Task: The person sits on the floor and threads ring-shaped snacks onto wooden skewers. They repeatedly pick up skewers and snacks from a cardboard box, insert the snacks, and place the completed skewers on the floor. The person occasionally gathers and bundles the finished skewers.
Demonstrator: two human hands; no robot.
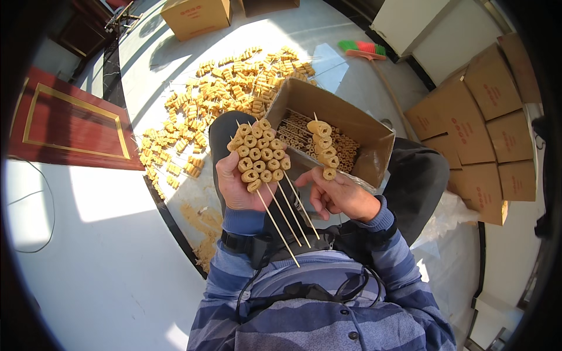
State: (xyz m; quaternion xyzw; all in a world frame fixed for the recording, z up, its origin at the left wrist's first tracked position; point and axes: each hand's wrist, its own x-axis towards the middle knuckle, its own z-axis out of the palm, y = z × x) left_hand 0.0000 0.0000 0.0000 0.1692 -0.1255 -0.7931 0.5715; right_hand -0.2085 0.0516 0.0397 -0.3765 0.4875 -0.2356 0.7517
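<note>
My left hand (235,186) is closed around a bunch of skewers (261,157) threaded with tan, hollow, ring-like food pieces, packed side by side. Their bare wooden sticks (284,213) slant down toward my lap. One more skewer of rings (324,146) stands tilted in my right hand (346,196), its pointed tip up; the grip hides its lower end. Between my knees is an open cardboard box (357,114), holding many such skewers (345,151) laid in rows. Both hands are at its near side, and the right-hand skewer overlaps it in view.
A wide heap of loose skewers (234,88) covers the floor beyond my left knee. Closed cartons (486,128) are stacked at the right, near a broom (366,52). Another carton (196,17) stands at the far side. A red door panel (76,123) is at the left.
</note>
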